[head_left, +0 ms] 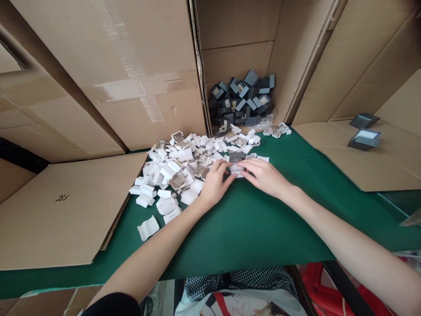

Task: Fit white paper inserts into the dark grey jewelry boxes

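My left hand (215,182) and my right hand (263,175) meet over the green table (263,219), fingers curled round a small white insert piece (236,170) that lies between their fingertips. A small dark grey box (237,156) sits just behind that piece, touching the fingertips. A heap of white insert pieces (177,171) spreads to the left of my left hand. One loose white piece (148,228) lies nearer the front edge.
An open cardboard box on its side holds a pile of dark grey boxes (243,101) at the back. Cardboard flaps (62,210) lie left and right. Two grey boxes (364,139) rest on the right flap. Red plastic (315,285) shows below the table.
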The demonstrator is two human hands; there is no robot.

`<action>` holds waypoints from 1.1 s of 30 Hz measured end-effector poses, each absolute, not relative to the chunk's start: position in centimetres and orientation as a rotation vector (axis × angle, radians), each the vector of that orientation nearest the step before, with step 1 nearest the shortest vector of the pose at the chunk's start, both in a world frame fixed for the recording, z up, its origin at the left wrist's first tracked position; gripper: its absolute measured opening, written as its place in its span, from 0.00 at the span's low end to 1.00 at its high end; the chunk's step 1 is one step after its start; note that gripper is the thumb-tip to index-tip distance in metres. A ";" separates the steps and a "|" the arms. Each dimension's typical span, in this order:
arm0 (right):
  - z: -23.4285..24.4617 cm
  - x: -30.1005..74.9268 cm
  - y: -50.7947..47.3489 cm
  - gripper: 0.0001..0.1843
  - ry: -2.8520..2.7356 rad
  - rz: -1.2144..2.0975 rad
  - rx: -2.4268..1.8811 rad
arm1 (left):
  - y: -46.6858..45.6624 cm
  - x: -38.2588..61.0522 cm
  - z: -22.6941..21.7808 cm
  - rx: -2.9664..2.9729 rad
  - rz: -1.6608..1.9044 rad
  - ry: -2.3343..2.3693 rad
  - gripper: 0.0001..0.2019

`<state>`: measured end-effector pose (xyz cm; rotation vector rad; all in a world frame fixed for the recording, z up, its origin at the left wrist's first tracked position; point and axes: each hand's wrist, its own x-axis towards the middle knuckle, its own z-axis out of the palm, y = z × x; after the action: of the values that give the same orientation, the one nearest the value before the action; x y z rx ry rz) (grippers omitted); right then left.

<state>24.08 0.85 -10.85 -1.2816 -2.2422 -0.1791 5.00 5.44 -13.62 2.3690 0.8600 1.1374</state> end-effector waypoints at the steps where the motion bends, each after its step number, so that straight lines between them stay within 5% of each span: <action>1: -10.8 24.0 0.8 0.16 -2.255 -0.177 -1.308 | 5.5 5.1 -13.6 2.358 1.134 0.874 0.11; 11: -10.8 23.3 0.4 0.17 -2.241 -0.160 -1.297 | 5.7 5.2 -13.8 2.283 1.176 0.975 0.14; 18: -11.7 23.1 0.4 0.09 -1.738 0.222 -1.241 | 5.6 5.4 -13.5 2.250 1.143 0.962 0.14; 33: -12.1 23.3 1.2 0.23 -1.277 0.757 -1.289 | 6.0 5.4 -13.6 1.966 1.145 0.945 0.15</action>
<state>23.27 1.18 -12.05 -1.2890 -1.2770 0.7569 5.42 6.01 -13.59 1.9659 0.9449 1.1450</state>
